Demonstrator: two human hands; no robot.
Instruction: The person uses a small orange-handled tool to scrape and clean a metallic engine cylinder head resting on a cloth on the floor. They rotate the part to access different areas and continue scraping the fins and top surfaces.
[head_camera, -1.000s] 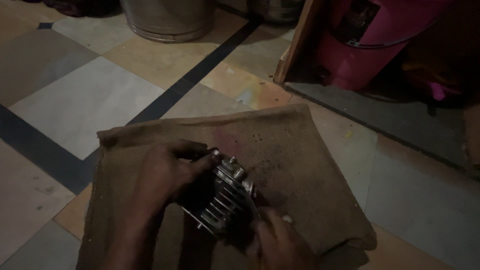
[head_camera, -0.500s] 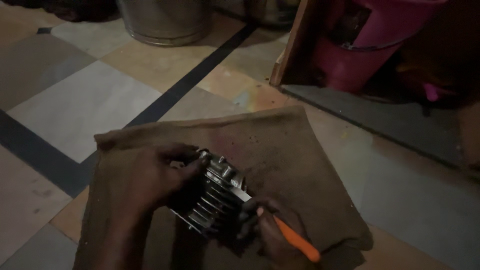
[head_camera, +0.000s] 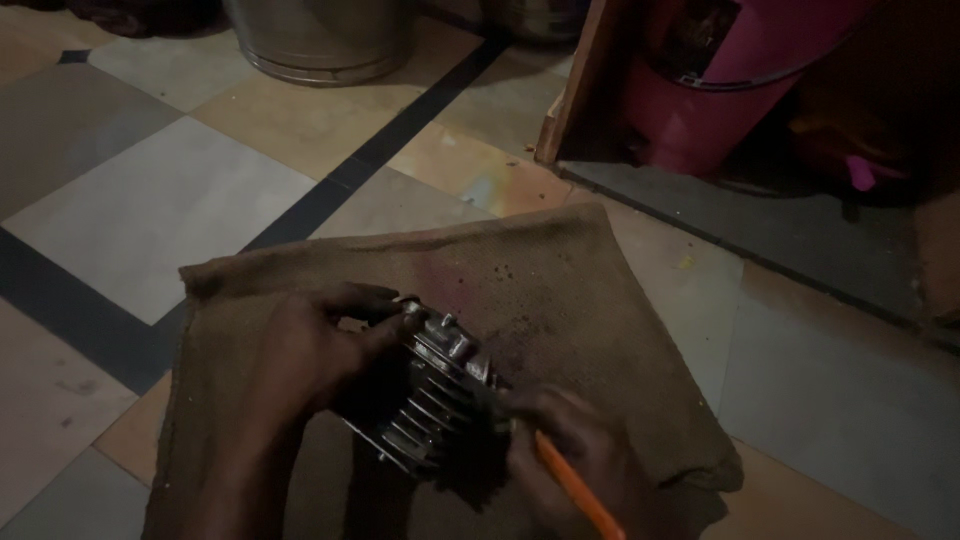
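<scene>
- The left hand (head_camera: 315, 365) wraps its fingers around a gray metal part with fins (head_camera: 425, 400) and holds it tight.
- The right hand (head_camera: 575, 455) is closed around a tool with an orange handle (head_camera: 580, 490). Its tip is at the metal part.
- The metal part sits on a brown sack cloth (head_camera: 570, 290), near the middle.
- The cloth lies on a tiled floor (head_camera: 150, 210).
- Far off stand a metal tub (head_camera: 320, 40) and a pink bucket (head_camera: 720, 90).

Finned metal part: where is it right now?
Head view, low centre: the finned metal part sits on the burlap cloth, gripped by the left hand, with the right hand and its orange-handled tool at its right edge.
</scene>
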